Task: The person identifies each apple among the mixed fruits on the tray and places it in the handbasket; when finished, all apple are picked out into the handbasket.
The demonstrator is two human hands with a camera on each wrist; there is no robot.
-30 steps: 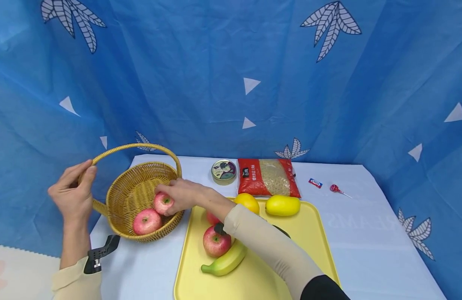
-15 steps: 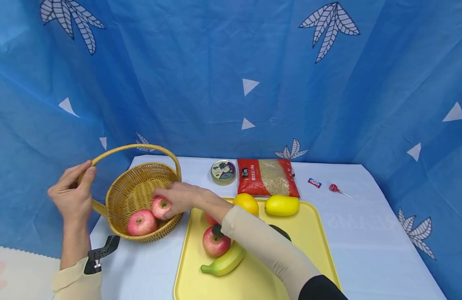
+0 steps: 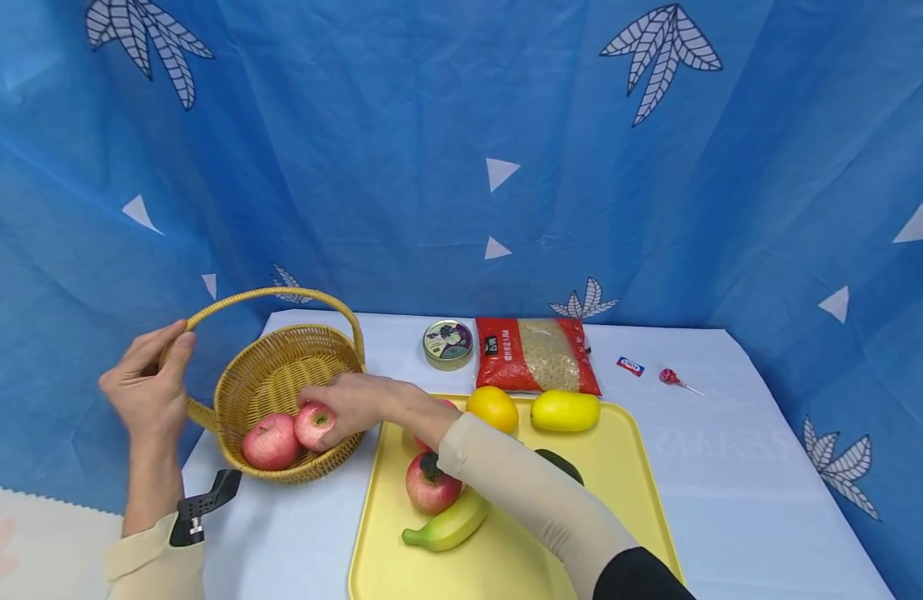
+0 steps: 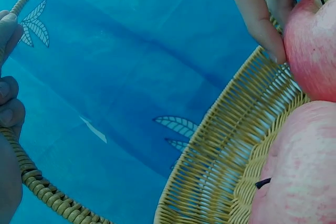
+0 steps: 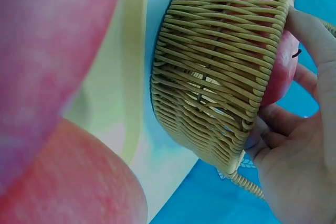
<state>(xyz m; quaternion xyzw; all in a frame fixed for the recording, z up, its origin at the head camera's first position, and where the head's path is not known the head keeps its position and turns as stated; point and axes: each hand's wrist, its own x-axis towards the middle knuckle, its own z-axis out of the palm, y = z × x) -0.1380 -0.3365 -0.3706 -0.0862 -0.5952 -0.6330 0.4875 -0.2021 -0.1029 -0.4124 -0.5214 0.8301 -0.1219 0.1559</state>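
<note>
A wicker basket (image 3: 243, 392) stands at the table's left, its arched handle (image 3: 273, 292) raised. My left hand (image 3: 149, 379) grips that handle on its left side. My right hand (image 3: 359, 407) reaches over the basket's right rim and holds a red apple (image 3: 314, 425) low inside. Another apple (image 3: 272, 442) lies beside it to the left, touching or nearly so. In the right wrist view, thumb and fingers curve round the held apple (image 5: 283, 69), partly hidden behind the basket wall (image 5: 215, 61). The left wrist view has a fingertip against the held apple (image 4: 315, 45), above the other apple.
A yellow tray (image 3: 386, 550) bears an apple (image 3: 431, 487), a banana (image 3: 449, 523), an orange (image 3: 494, 408), a mango (image 3: 564, 411) and fruit partly hidden by my right arm. Behind stand a round tin (image 3: 448, 343) and a red bag (image 3: 536, 356); a lollipop (image 3: 669, 377) lies right.
My right hand has moved slightly left and toward me with its apple inside the basket. The other apple has shifted left along with it. My left hand stays on the handle.
</note>
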